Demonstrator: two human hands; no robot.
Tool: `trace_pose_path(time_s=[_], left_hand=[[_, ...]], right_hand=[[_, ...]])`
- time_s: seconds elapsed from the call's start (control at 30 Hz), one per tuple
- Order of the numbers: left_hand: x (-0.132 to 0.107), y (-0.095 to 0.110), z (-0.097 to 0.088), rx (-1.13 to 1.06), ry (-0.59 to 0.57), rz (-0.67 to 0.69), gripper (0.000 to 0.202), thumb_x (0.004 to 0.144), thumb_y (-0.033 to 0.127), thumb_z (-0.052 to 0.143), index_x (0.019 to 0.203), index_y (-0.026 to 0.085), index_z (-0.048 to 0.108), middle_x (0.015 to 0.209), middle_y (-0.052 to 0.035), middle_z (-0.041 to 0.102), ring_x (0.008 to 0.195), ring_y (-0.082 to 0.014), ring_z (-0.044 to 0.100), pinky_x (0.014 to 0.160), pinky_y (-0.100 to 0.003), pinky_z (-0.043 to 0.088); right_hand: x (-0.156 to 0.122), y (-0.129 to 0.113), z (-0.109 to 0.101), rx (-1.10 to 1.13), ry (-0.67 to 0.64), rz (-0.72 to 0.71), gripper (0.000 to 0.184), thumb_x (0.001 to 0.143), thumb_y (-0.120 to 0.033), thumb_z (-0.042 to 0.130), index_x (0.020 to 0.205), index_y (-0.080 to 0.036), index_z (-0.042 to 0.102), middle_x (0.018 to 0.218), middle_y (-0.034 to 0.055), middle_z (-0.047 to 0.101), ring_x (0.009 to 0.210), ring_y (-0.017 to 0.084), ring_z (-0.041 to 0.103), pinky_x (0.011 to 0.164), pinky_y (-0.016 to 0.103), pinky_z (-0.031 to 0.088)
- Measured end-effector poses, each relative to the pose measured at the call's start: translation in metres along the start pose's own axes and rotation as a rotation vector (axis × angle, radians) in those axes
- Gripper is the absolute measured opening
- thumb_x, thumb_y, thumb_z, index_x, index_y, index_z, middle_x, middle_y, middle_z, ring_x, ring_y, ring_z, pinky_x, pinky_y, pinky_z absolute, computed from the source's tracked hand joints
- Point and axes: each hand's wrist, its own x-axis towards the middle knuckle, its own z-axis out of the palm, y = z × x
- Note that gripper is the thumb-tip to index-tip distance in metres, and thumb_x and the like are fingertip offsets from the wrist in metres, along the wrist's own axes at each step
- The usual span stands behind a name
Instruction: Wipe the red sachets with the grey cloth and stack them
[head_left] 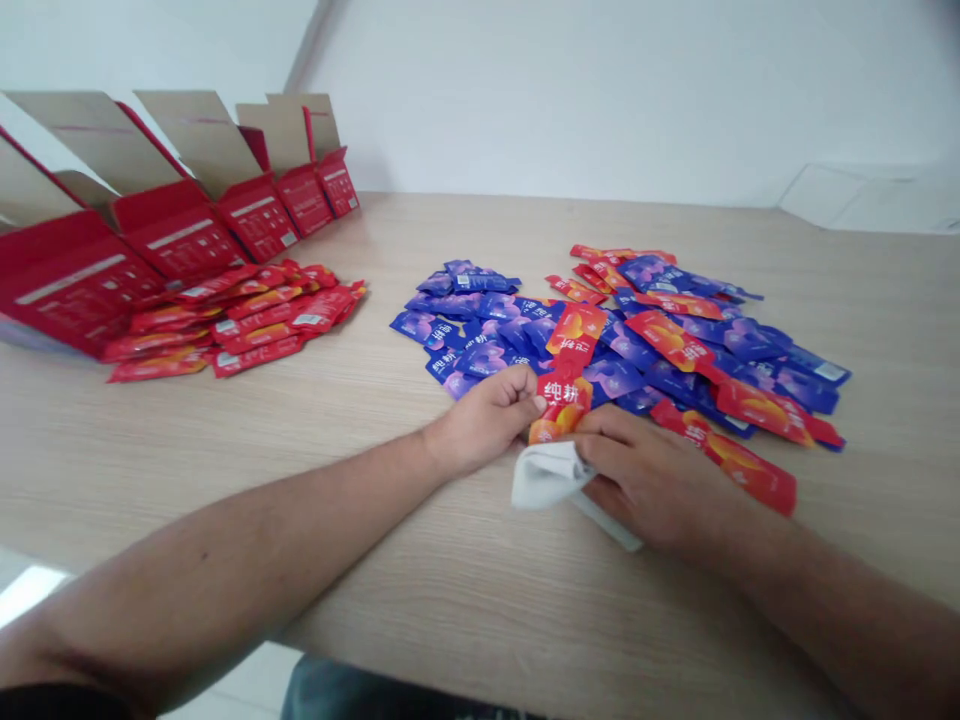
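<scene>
My left hand point(484, 418) pinches the left edge of a red sachet point(559, 398) with orange fruit print and white lettering. My right hand point(649, 475) is closed around a folded white cloth point(546, 476), its fingers against the lower right of the same sachet. Just beyond, another red sachet point(579, 328) lies on a pile of blue-purple sachets point(487, 335). More red sachets point(671, 340) are mixed with blue ones on the right side of the pile. The cloth and fingers hide the held sachet's lower end.
Several red cartons point(255, 218) with raised flaps stand in a row at the back left. Before them lies a heap of red sachets point(259, 320). The wooden table point(360, 560) meets a white wall, and a whitish flat object point(874, 197) rests at the far right.
</scene>
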Motion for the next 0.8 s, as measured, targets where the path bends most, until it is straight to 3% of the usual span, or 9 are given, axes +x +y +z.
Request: trace_pose_path(time_s=[0.13,0.3,0.47,0.67,0.8], left_hand=[[0.001,-0.001,0.002,-0.006,0.025,0.018,0.032,0.090,0.042,0.073,0.089,0.020,0.050,0.071,0.0054,0.054,0.057,-0.0082,0.048,0.053,-0.020,0.037],[0.002,-0.006,0.000,0.010,0.020,0.009,0.028,0.092,0.041,0.071,0.091,0.020,0.052,0.076,0.0033,0.059,0.058,-0.0083,0.052,0.053,-0.020,0.041],[0.004,-0.009,-0.002,0.031,0.023,0.009,0.032,0.091,0.044,0.072,0.092,0.021,0.050,0.073,0.0043,0.057,0.056,-0.0083,0.051,0.050,-0.018,0.040],[0.003,-0.006,-0.001,0.046,0.016,0.018,0.035,0.090,0.047,0.072,0.090,0.021,0.049,0.071,0.0048,0.056,0.055,-0.0087,0.053,0.051,-0.019,0.042],[0.003,-0.006,-0.001,0.063,0.012,0.005,0.035,0.090,0.049,0.072,0.091,0.021,0.050,0.071,0.0046,0.058,0.054,-0.0088,0.053,0.050,-0.019,0.040]], right_hand=[[0.000,0.007,0.001,0.014,0.141,0.121,0.004,0.097,-0.020,0.058,0.098,-0.021,0.062,0.106,0.0089,0.067,0.093,0.024,0.069,0.078,0.037,0.059],[-0.001,0.006,0.004,0.050,0.011,-0.001,0.012,0.097,-0.018,0.057,0.101,-0.025,0.066,0.105,0.0059,0.069,0.087,0.022,0.071,0.075,0.035,0.060],[-0.001,0.017,0.001,0.013,0.166,0.147,0.009,0.100,-0.028,0.057,0.103,-0.022,0.064,0.107,0.0095,0.068,0.096,0.028,0.072,0.080,0.042,0.062],[-0.002,0.015,0.003,0.046,0.042,0.019,0.011,0.099,-0.021,0.056,0.101,-0.025,0.066,0.107,0.0069,0.070,0.088,0.023,0.073,0.075,0.037,0.062],[-0.001,0.022,0.002,0.007,0.201,0.156,0.008,0.099,-0.030,0.058,0.101,-0.024,0.064,0.105,0.0094,0.070,0.094,0.027,0.072,0.081,0.042,0.063]])
